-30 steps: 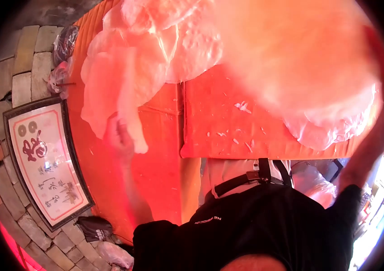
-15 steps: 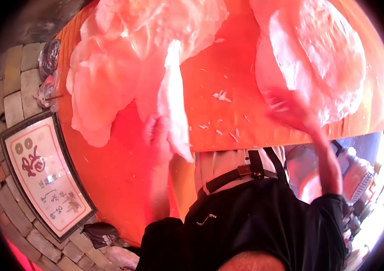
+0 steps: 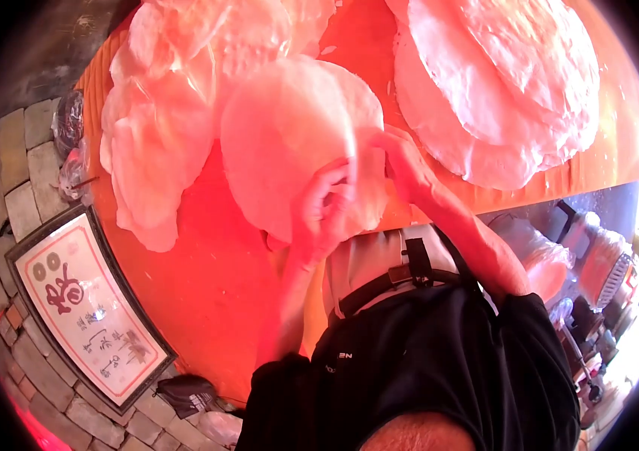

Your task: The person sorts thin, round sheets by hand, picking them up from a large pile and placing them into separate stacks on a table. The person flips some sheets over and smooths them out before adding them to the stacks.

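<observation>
A thin, round, pale sheet like a spring roll wrapper (image 3: 274,128) lies spread near the front edge of the orange-covered table (image 3: 214,293). Its right part rises in a fold. My left hand (image 3: 321,210) is closed on this fold with bent fingers. At the sheet's right edge, my right hand (image 3: 409,169) has its fingers curled against the rim, seemingly pinching it; the fingertips are partly hidden. Behind and to the left is a loose heap of similar wrappers (image 3: 158,150). A neater stack of round wrappers (image 3: 500,90) lies beyond my right hand.
Left of the table, a framed sign with writing (image 3: 90,308) rests near a brick surface (image 3: 30,180). A dark bag (image 3: 186,395) lies below it. Plastic-wrapped things (image 3: 545,259) and a brush-like object (image 3: 606,274) are at the right, below the table edge.
The wrapper hanging narrow from my left hand is now spread wide. My right hand has moved left from the stack to the wrapper's edge. The view has shifted slightly.
</observation>
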Available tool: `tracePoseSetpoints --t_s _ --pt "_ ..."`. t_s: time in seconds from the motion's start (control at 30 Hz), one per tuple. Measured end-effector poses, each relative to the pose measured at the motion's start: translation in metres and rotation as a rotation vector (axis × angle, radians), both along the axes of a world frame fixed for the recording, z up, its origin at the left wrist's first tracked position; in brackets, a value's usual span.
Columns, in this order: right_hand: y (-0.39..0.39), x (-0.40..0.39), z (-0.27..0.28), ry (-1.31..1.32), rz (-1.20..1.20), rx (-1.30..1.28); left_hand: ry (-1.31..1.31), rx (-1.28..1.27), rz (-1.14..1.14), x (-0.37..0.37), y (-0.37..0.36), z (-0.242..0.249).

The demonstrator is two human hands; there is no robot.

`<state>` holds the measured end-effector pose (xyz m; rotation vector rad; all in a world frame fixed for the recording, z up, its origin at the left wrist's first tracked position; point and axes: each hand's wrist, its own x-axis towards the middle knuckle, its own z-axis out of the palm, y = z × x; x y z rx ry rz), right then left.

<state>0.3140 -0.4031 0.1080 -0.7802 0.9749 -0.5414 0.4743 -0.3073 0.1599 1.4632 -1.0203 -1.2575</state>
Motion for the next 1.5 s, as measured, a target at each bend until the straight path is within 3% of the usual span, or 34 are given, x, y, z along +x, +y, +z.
tracePoseSetpoints --t_s 0.03,0.13,0.23,0.3,0.37,0.4,0.47,0.6,0.63,0.67,0.73,0.8,0.87,0.9,0.93,0.97,1.03,1.1,1.2,1.3,1.4,1.5 --pt "-0.001 -0.006 0.000 -0.108 -0.004 -0.009 -0.046 -0.047 -0.027 -0.007 -0.001 -0.003" --pt "-0.014 0.012 0.041 0.068 -0.023 0.081 -0.347 -0.132 -0.027 0.011 0.002 -0.012" --pt "-0.021 -0.001 0.033 -0.120 0.077 -0.312 -0.717 -0.017 0.094 0.061 -0.004 -0.013" --pt "-0.038 -0.003 0.061 0.076 0.063 -0.389 -0.586 -0.076 0.230 0.141 -0.002 -0.078" --pt "-0.069 -0.026 0.099 0.251 0.075 -0.604 -1.073 -0.025 0.274 0.179 -0.025 -0.069" --pt "-0.086 -0.041 0.123 0.351 0.082 -0.750 -1.171 -0.057 0.275 0.197 -0.031 -0.076" --pt "-0.112 -0.074 0.178 0.542 0.098 -1.030 -1.362 -0.130 0.282 0.226 -0.044 -0.099" --pt "-0.124 -0.129 0.288 0.798 0.126 -1.629 -1.458 -0.156 0.124 0.251 -0.054 -0.105" --pt "-0.119 -0.133 0.297 0.931 0.109 -1.676 -1.455 -0.152 0.084 0.256 -0.056 -0.101" --pt "-0.105 -0.129 0.288 1.492 -0.143 -1.544 -1.452 -0.147 0.044 0.261 -0.057 -0.098" --pt "-0.117 -0.148 0.251 1.409 0.227 -1.749 -1.508 -0.165 -0.011 0.270 -0.058 -0.097" --pt "-0.114 -0.171 0.189 1.365 0.391 -1.631 -1.554 -0.112 -0.058 0.278 -0.060 -0.096" --pt "-0.090 -0.177 0.101 1.361 0.335 -1.216 -1.587 0.010 -0.096 0.285 -0.065 -0.092" --pt "-0.073 -0.171 0.080 1.311 0.396 -1.198 -1.568 0.003 -0.064 0.292 -0.064 -0.087" --pt "-0.052 -0.142 0.085 1.242 0.418 -1.200 -1.551 -0.004 -0.032 0.304 -0.064 -0.079" --pt "-0.046 -0.128 0.067 0.955 0.380 -1.005 -1.536 -0.014 -0.004 0.315 -0.065 -0.067" --pt "-0.031 -0.072 0.092 0.825 0.418 -0.578 -1.463 -0.066 0.078 0.326 -0.059 -0.019" --pt "-0.022 -0.042 0.068 0.538 0.300 -0.426 -1.525 -0.264 0.101 0.325 -0.049 0.027" --pt "-0.012 0.009 0.028 0.135 0.151 -0.061 -1.545 -0.268 0.089 0.262 -0.022 0.063" --pt "-0.012 0.054 0.002 -0.261 0.128 0.411 -1.438 -0.372 -0.241 0.173 0.011 0.041" --pt "-0.013 0.068 0.004 -0.422 0.031 0.540 -1.280 -0.331 -0.440 0.099 0.042 0.002" --pt "-0.013 0.065 -0.019 -0.199 0.084 0.545 -1.089 -0.225 -0.420 0.077 0.063 -0.040"
